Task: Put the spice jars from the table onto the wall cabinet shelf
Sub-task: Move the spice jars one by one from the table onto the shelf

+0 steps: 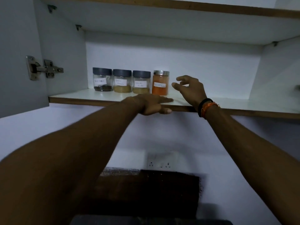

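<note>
- The wall cabinet (65,46) stands open, pale inside, with a metal hinge (43,69) on its left wall.
- The lower shelf (243,108) has a white top and a brown wooden front edge; a second shelf (162,17) runs above it.
- The left hand (152,104) rests on the front edge of the lower shelf, fingers straight over the top and thumb under the edge, pointing right. Its grip has hold of no jar.
- The right hand (190,90) hovers above the shelf just right of the jars, fingers loosely spread and a little curled. Its grip is open and empty, apart from the nearest jar. A black and orange wristband (206,106) circles the wrist.
- Four spice jars stand upright in a row at the back left of the lower shelf, close side by side, each with a white label.
- From the left: a dark-spice jar (102,80), two tan-powder jars (122,82) (141,82), all with dark grey lids, then an orange-powder jar (160,83) with a silver lid.
- A white wall socket (160,161) sits below, on the wall.
</note>
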